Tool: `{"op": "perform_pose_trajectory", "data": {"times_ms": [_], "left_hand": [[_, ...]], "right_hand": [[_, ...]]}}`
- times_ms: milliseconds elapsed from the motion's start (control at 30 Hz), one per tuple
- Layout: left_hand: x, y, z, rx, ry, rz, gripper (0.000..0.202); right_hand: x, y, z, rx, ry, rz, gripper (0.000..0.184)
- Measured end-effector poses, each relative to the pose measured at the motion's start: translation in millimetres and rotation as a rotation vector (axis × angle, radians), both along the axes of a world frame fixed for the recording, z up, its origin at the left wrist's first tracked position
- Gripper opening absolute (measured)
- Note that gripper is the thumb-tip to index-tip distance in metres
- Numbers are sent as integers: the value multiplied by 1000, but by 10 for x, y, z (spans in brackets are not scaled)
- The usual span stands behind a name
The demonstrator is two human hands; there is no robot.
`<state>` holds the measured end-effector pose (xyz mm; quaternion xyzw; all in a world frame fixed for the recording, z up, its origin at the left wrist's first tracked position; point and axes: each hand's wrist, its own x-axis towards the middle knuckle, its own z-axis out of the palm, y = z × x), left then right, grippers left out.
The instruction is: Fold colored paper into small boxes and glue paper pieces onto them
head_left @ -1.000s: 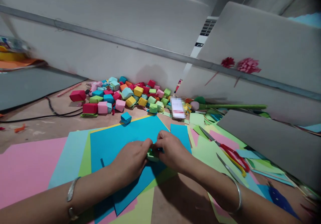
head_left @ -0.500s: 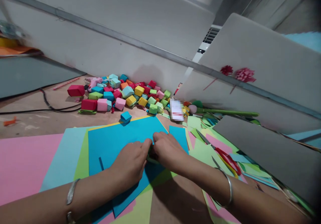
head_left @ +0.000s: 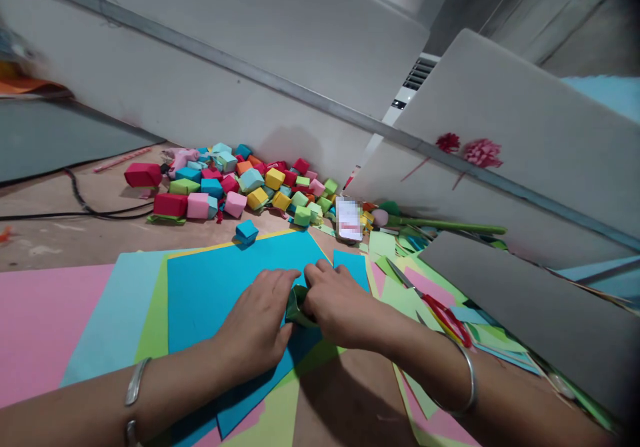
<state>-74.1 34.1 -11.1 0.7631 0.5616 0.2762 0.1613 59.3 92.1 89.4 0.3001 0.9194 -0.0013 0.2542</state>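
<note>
My left hand (head_left: 260, 323) and my right hand (head_left: 337, 300) meet over a blue paper sheet (head_left: 220, 287) on the floor. Both pinch a small folded green paper piece (head_left: 296, 307) between their fingertips. The piece is partly hidden by my fingers. Each wrist wears a metal bangle. A single blue paper cube (head_left: 246, 231) sits just beyond the blue sheet.
A heap of coloured paper cubes (head_left: 240, 187) lies against the wall. Pink (head_left: 40, 320), green and light-blue sheets spread under my arms. Red-handled scissors (head_left: 440, 307) lie to the right on paper scraps. A phone (head_left: 349, 219), a black cable (head_left: 85, 207) and grey boards (head_left: 525, 293) surround the spot.
The view has drifted slightly; my hands stay together on the green piece, which now shows more between the fingers, with its fold raised.
</note>
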Motion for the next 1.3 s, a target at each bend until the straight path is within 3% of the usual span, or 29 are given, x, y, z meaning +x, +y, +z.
{"op": "perform_pose_trajectory", "data": {"times_ms": [233, 433, 567, 933, 1167, 1300], "left_hand": [[-17, 47, -4, -16, -77, -30, 56], [-18, 44, -63, -17, -102, -44, 63], [-13, 44, -93, 10, -113, -46, 69], [-14, 50, -108, 43, -122, -62, 75], [-22, 43, -130, 65, -127, -83, 74], [-19, 52, -130, 61, -130, -79, 74]], "right_hand": [[117, 48, -116, -42, 133, -44, 21], [254, 12, 29, -75, 401, -126, 28], [399, -53, 96, -9, 581, -170, 31], [394, -195, -35, 101, 310, -3, 38], [301, -170, -162, 60, 226, -7, 22], [322, -137, -250, 41, 249, -54, 26]]}}
